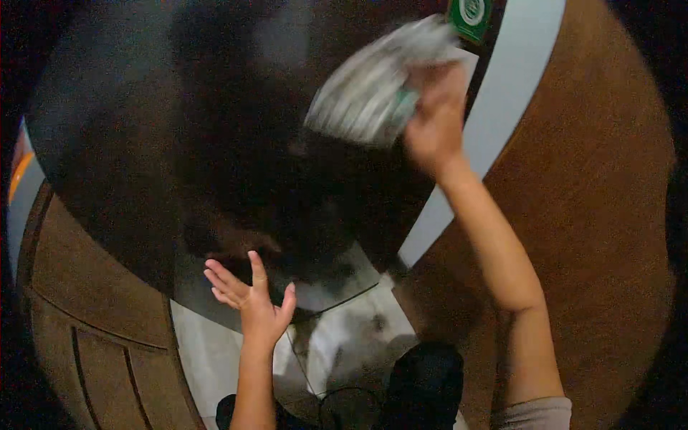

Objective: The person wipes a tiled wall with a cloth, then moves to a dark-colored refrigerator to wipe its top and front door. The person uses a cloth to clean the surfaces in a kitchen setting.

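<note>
A blurred whitish cloth or sheet (365,86) with a small green patch is in my right hand (438,115), over the upper right part of a dark, glossy round surface (231,129). What exactly the whitish thing is cannot be told through the blur. My left hand (258,295) has its fingers spread and holds nothing, near the lower edge of the dark surface, which shows a dim reflection of it.
A green item with a white round emblem (471,16) lies at the top right, beside a pale strip (516,80). A brown surface (586,177) spans the right. Brown panelling (102,301) stands lower left. Light floor tiles (360,333) and a dark-clad leg (427,381) show below.
</note>
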The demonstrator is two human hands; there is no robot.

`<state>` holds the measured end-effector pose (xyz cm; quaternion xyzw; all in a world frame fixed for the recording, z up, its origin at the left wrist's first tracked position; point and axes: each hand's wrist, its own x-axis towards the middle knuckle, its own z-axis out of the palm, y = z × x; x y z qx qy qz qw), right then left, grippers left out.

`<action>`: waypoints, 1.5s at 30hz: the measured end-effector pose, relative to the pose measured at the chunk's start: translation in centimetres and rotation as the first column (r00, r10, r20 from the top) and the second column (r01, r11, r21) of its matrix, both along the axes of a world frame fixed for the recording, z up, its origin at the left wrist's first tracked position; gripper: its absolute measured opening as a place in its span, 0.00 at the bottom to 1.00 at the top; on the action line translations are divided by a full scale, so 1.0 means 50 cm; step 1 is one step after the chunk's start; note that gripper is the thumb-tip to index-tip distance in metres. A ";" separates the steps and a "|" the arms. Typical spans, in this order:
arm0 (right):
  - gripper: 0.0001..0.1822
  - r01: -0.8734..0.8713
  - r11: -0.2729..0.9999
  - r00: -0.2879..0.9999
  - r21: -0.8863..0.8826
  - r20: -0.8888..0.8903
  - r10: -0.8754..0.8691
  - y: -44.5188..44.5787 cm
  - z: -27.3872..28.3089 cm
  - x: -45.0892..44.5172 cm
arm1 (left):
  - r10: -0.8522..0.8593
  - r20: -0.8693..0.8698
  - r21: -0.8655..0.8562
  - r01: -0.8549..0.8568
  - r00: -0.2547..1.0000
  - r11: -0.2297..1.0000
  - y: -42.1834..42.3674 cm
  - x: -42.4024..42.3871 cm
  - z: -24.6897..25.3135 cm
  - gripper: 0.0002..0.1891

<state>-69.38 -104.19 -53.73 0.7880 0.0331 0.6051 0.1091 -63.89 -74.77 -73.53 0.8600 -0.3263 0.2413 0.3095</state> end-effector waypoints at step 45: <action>0.23 0.012 0.953 0.999 -0.303 0.046 0.002 0.564 0.186 0.281 | 0.085 -0.157 -0.348 -0.136 0.984 0.927 0.176 0.101 0.058 0.50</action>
